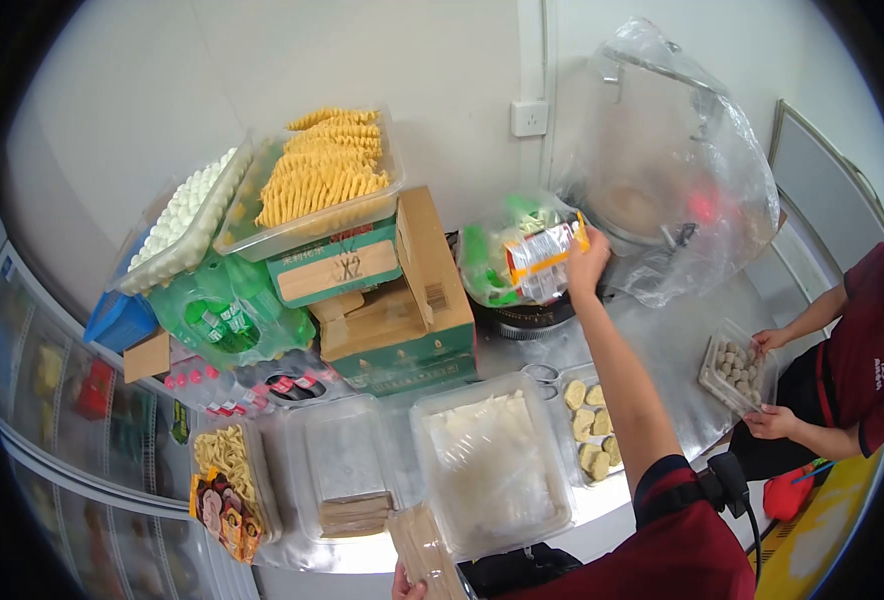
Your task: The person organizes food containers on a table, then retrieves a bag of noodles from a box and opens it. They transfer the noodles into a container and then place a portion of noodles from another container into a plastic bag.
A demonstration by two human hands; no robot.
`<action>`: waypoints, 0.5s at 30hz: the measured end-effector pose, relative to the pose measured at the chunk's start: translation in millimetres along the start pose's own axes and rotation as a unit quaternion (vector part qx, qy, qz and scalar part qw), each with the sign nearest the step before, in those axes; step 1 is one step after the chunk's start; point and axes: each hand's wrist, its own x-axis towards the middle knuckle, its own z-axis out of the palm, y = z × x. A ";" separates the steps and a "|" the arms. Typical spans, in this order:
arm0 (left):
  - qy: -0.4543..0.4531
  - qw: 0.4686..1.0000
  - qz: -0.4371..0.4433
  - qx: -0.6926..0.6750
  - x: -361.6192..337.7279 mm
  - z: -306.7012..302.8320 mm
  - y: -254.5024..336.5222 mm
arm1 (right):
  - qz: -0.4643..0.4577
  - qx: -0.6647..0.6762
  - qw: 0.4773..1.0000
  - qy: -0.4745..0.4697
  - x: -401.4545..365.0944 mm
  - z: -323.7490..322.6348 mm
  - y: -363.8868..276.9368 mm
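My right hand (587, 262) reaches far across the table, its fingers closed on the edge of an orange-and-white printed plastic packet (542, 254). That packet lies over a heap of clear and green plastic wrappers (484, 268) on a round dark container (522, 322). Down at the bottom edge, my left hand (409, 584) is partly cut off and grips a bundle of flat brown strips (426, 548). Similar brown strips (356, 514) lie in a clear plastic tray (337, 440). Beside it stands a lidded clear container (492, 470) with pale contents.
A co-worker's hands (774, 424) hold a tray of greyish balls (735, 372) at right. Yellow-brown round pieces (590, 425) fill a tray. Stacked cartons (402, 340), yellow spiral skewers (327, 165), white eggs-like balls (184, 208) and bottles (227, 320) stand left. A plastic-covered pot (652, 190) stands behind.
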 end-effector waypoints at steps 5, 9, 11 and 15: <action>0.031 0.998 -0.002 -0.051 0.3 -19.3 -14.1 | 0.373 -0.091 0.923 -0.009 18.9 -2.5 97.6; 0.008 0.999 0.032 0.006 -3.2 -10.0 -10.1 | 0.492 0.178 0.842 -0.134 5.1 -13.6 104.6; -0.011 0.998 0.053 0.027 3.1 -7.0 -10.9 | 0.509 0.287 0.797 -0.155 0.4 -16.6 95.3; -0.027 0.997 0.018 0.067 21.6 7.5 -6.7 | 0.463 0.337 0.801 -0.178 8.1 -14.9 81.1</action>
